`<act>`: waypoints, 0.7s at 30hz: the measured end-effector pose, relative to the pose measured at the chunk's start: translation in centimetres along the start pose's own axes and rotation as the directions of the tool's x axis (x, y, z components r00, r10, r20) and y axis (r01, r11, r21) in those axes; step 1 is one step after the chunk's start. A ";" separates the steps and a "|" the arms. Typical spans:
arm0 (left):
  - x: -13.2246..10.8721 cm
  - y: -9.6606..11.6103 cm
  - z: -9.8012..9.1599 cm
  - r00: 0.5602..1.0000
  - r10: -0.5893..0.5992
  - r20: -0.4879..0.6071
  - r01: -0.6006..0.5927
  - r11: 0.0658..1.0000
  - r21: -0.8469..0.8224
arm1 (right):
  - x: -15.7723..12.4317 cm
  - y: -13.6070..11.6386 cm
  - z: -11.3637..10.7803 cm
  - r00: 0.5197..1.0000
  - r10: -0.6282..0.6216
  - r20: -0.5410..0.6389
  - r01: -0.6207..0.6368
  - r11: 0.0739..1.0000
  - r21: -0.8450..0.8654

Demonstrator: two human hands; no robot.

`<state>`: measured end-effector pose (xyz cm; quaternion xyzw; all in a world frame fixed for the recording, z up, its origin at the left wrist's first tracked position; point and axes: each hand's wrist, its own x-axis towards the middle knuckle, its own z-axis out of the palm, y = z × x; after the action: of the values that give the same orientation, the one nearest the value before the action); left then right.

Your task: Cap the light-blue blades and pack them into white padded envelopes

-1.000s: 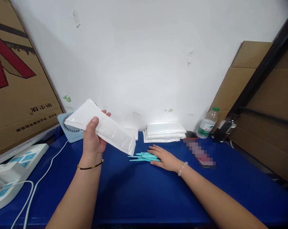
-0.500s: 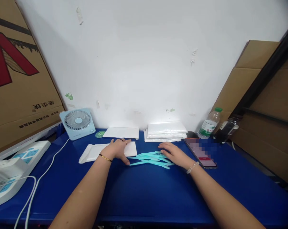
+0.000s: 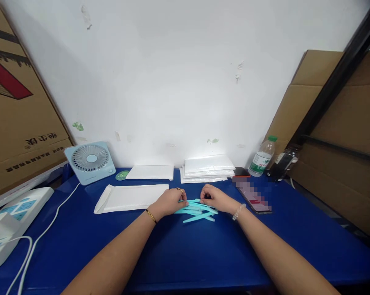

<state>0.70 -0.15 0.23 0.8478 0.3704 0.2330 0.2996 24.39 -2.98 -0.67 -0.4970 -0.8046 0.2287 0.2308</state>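
Several slim turquoise plastic sticks [image 3: 200,212] lie in a loose, crossing pile on the blue table. At the left side of the pile, my left hand [image 3: 172,200] is closed, thumb and fingers pinched on a turquoise stick. My right hand [image 3: 215,198] is closed too, its fingertips pinching at the pile's far right side. A stick seems to run between the two pinches, though the fingers partly hide it. Left of the pile lies a white padded envelope [image 3: 129,196], its flap end at the far left; my left hand is just beyond its right end.
Behind, against the wall, are a single white envelope [image 3: 150,172] and a stack of white envelopes [image 3: 208,166]. A phone [image 3: 254,198], a water bottle [image 3: 261,157] and a dark bottle [image 3: 283,164] stand or lie right. Left are a blue fan [image 3: 91,160] and a power strip [image 3: 22,211].
My left hand has moved right, off the white envelope, and closed at the sticks. My right hand has curled its fingers into a pinch. Some sticks have shifted, and the camera view has turned slightly.
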 end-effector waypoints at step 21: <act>1.3 -1.6 -1.1 0.997 -0.056 -0.061 0.073 0.944 0.321 | -0.2 3.3 -2.7 0.975 0.165 -0.149 -0.105 0.932 0.346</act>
<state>0.04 2.05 0.11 0.8665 0.4385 0.1811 0.1549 28.38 -1.50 -0.55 -0.5230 -0.6940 0.3334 0.3657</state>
